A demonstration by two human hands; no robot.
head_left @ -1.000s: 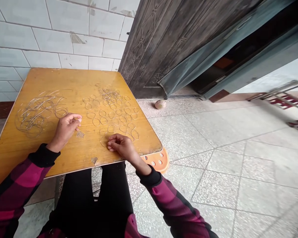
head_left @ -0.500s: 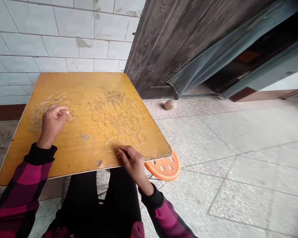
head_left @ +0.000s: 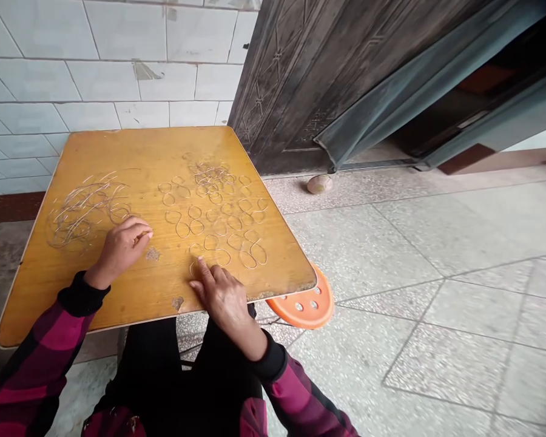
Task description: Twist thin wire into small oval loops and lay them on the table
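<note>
My left hand (head_left: 125,244) is closed in a pinch just above the table, beside the near right edge of a pile of thin wires (head_left: 79,212). Whatever lies between its fingertips is too small to make out. At the front edge of the table, my right hand (head_left: 222,294) has its index finger stretched out and its thumb apart. That fingertip touches or hovers over the nearest wire figure-eight (head_left: 192,264), partly hiding it. Beyond it lie several wire figure-eights (head_left: 195,221) in loose rows, with a tangled heap of wire loops (head_left: 212,175) behind them.
The wooden table (head_left: 150,145) stands against a white tiled wall (head_left: 104,82). An orange stool (head_left: 307,306) with holes sits under its right corner. To the right are a dark carved door (head_left: 291,97), a hanging curtain (head_left: 368,115) and a roundish object (head_left: 319,184) on the floor.
My left hand has moved right and nearer, away from the wire pile. My right hand has gone from a pinch to an extended index finger, shifting slightly left. The view has shifted a little.
</note>
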